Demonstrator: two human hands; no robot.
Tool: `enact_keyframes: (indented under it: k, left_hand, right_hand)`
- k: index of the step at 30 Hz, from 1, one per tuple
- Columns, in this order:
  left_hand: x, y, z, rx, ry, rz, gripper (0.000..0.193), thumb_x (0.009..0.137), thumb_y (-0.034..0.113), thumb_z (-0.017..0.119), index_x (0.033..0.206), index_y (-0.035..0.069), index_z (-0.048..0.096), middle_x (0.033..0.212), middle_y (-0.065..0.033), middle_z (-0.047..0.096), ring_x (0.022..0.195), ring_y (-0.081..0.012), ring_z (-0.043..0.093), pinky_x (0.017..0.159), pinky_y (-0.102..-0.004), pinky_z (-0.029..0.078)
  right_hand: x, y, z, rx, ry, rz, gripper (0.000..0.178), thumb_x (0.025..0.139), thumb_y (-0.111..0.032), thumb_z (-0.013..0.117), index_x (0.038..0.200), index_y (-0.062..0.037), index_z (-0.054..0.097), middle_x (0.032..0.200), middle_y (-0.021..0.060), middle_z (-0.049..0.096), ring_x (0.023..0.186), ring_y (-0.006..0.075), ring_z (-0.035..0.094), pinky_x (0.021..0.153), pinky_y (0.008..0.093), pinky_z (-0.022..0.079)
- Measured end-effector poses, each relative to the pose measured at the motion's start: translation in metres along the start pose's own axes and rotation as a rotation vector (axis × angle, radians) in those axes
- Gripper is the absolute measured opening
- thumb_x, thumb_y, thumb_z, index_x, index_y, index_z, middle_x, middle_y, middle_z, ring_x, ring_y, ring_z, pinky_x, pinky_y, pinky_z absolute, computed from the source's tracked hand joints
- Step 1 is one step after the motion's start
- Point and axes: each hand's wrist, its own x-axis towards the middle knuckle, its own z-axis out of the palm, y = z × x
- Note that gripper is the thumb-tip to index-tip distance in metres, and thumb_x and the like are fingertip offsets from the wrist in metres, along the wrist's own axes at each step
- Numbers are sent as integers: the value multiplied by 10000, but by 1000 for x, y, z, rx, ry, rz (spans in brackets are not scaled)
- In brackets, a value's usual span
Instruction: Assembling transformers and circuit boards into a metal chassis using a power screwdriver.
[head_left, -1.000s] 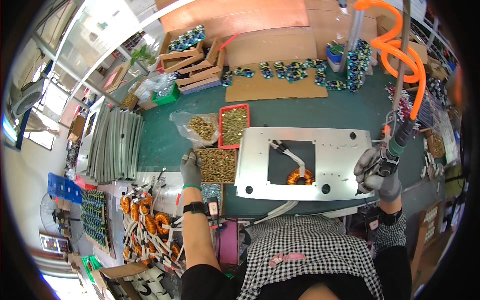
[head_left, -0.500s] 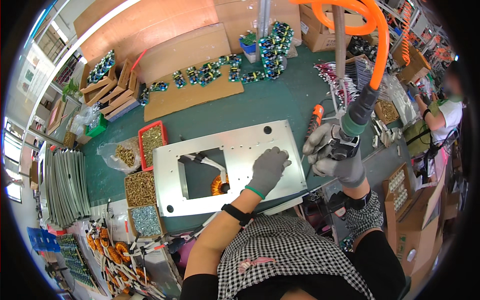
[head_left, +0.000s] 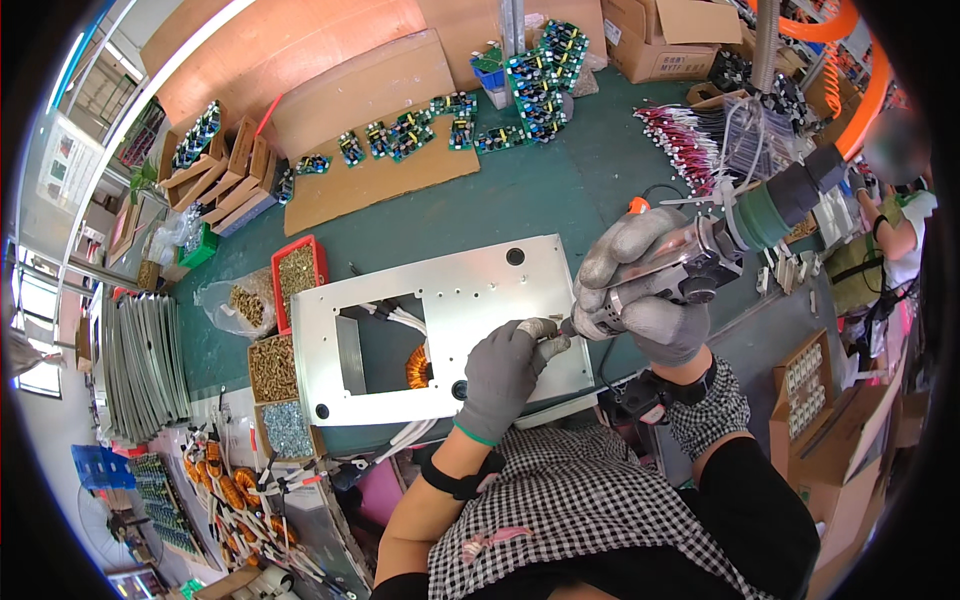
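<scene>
A silver metal panel (head_left: pixel 475 300) with a rectangular opening lies in front of me. Through the opening show an orange-wound coil (head_left: pixel 417 367) and white cables (head_left: pixel 406 317). In its gloved grip my right hand (head_left: pixel 625 262) holds a power screwdriver (head_left: pixel 700 262), tilted with its tip pointing left over the panel's right part. My gloved left hand (head_left: pixel 505 372) is closed, thumb and fingers pinched together at the driver's tip. Whatever small piece sits between those fingertips is too hidden to name.
Left of the panel stand a red bin (head_left: pixel 321 262) of small fasteners, a box of brass pieces (head_left: pixel 272 370) and a box of silvery pieces (head_left: pixel 287 430). Circuit boards (head_left: pixel 410 135) lie on cardboard at the back. An orange hose (head_left: pixel 872 100) hangs right, near another person (head_left: pixel 897 235).
My right hand has swung the screwdriver from upright to tilted and brought its tip left over the panel. My left hand has lifted off the panel's face and now pinches at that tip.
</scene>
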Motion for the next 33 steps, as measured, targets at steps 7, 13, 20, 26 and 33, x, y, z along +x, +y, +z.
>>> enact_keyframes:
  k: [7,13,20,26,33]
  left_hand:
    - [-11,-4,-1,39,91,-36,217,814,274,679,943,102,648,800,-71,638,661,-252,628,564,-344,498]
    - [-18,-13,-1,-86,131,-116,210,818,196,681,958,63,598,823,-102,638,697,-294,634,603,-386,505]
    - [-13,-32,0,-310,2,-191,277,832,154,684,1037,21,553,911,-120,674,812,-252,677,689,-320,528]
    - [-15,-29,-22,-574,-33,-373,390,897,76,583,1260,-4,465,1087,-157,650,987,-223,653,822,-305,517]
    - [-192,-53,-104,-890,200,-854,184,944,37,453,1057,-30,582,868,-26,573,750,-72,502,693,-213,446]
  right_hand:
    - [4,17,4,-73,-1,20,434,679,201,548,1035,-46,519,920,143,610,770,162,608,585,273,515]
    - [6,33,9,40,53,81,420,683,209,534,1031,-24,521,920,136,615,765,148,614,560,262,526]
    - [11,57,-7,-188,15,89,385,710,155,566,1054,-14,521,945,141,620,784,160,619,560,261,524]
    - [12,87,-19,-390,89,224,347,671,99,622,962,-54,511,993,104,606,876,145,610,728,281,513]
    - [16,85,-16,-269,58,210,388,709,100,590,1060,-48,515,985,135,604,779,157,603,525,257,509]
